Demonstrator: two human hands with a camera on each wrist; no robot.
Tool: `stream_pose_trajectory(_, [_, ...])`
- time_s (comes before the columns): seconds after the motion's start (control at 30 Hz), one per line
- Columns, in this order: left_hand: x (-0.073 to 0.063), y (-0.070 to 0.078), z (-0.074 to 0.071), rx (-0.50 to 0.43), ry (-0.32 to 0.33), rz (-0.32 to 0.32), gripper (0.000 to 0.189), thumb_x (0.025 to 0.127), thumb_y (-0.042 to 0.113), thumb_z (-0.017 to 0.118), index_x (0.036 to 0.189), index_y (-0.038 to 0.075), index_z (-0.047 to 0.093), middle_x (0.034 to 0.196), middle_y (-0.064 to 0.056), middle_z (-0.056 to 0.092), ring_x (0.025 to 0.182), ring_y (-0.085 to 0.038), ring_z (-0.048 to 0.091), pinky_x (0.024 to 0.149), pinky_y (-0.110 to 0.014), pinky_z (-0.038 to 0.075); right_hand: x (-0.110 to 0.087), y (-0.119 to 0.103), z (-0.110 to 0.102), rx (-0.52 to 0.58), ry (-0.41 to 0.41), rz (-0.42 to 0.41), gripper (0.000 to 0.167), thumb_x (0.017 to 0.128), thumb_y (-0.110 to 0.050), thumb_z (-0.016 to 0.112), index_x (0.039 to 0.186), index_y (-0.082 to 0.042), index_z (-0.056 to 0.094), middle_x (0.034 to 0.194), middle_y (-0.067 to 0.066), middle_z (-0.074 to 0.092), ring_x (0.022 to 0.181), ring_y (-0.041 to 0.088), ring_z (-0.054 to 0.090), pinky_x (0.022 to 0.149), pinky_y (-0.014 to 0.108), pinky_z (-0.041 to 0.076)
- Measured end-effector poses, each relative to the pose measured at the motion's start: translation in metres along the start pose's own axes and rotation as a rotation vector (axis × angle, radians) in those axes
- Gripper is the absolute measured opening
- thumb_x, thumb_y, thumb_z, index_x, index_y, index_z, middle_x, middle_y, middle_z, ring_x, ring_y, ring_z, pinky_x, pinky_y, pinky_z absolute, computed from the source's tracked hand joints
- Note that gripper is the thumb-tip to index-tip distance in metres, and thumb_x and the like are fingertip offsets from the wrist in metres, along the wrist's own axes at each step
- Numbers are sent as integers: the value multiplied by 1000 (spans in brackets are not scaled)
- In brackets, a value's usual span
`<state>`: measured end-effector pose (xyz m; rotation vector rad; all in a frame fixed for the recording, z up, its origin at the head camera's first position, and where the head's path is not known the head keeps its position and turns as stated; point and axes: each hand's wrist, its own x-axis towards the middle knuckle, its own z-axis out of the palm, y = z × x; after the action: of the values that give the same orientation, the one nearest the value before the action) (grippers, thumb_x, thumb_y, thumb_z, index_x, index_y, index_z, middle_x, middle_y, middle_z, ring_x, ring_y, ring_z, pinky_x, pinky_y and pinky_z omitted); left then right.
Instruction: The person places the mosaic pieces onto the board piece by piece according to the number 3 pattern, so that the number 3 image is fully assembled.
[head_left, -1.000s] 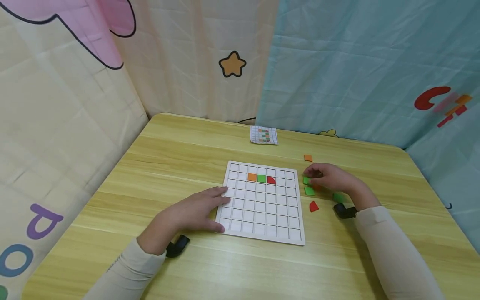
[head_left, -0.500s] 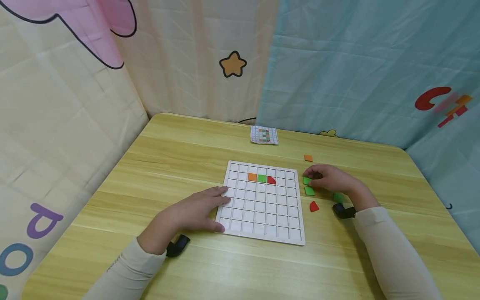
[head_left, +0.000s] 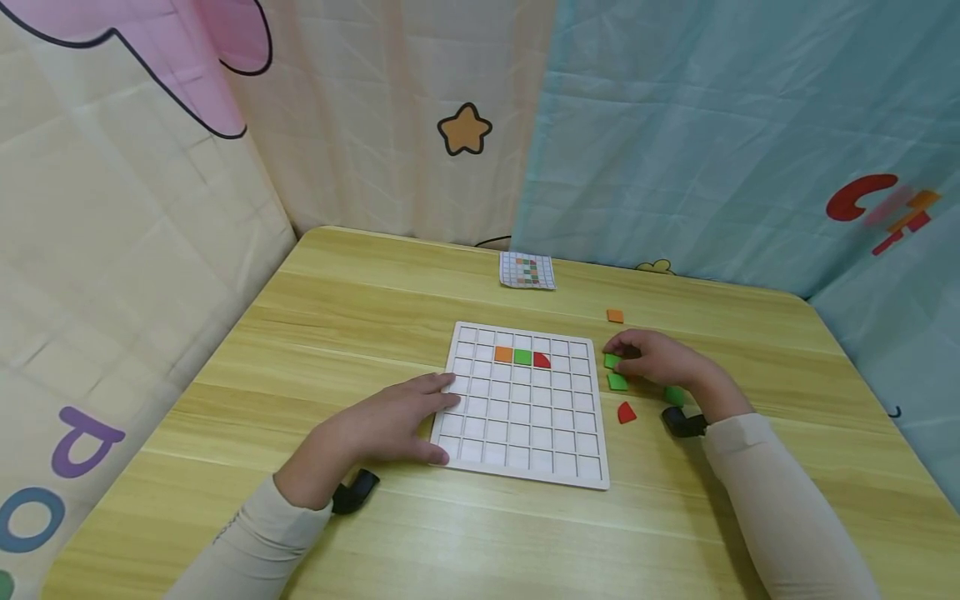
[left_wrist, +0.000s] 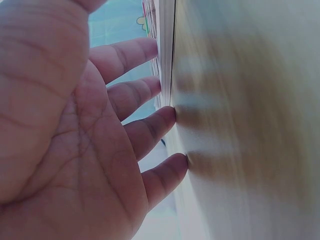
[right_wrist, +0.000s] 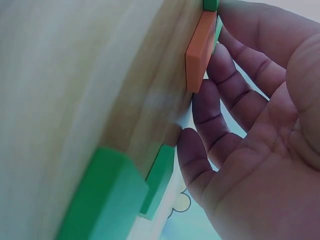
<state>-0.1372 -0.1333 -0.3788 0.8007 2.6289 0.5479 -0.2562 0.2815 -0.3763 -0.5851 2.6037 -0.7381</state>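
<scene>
A white grid board lies on the table, with an orange square tile, a green square tile and a red quarter-circle tile in one row. My left hand rests at its left edge, thumb and fingertips spread over the rim. Right of the board, my right hand pinches a green square tile between thumb and finger, low at the tabletop. In the right wrist view an orange tile sits beneath the curled fingers. Another green tile lies just nearer than the pinched one.
Near the right hand lie a red quarter-circle tile, an orange tile and a green tile by the wrist. A printed pattern card lies at the table's back edge. Curtains hang behind the table.
Almost nothing differs: the right wrist shifts very slightly left while the fingers stay at the green tile. The left hand and the board hold still.
</scene>
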Motion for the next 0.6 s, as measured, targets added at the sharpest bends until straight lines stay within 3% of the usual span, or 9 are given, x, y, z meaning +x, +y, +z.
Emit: stream_pose_trajectory(0.6, [0,-1,0,-4,0,3,78,83,42,79,148,12,49,162,-6,26,148,-26,21,116,-43,25,2,2,1,8,-6,11,28,96,-9,63,123,-1,61,113,11,62,101,27,54,92,46,44])
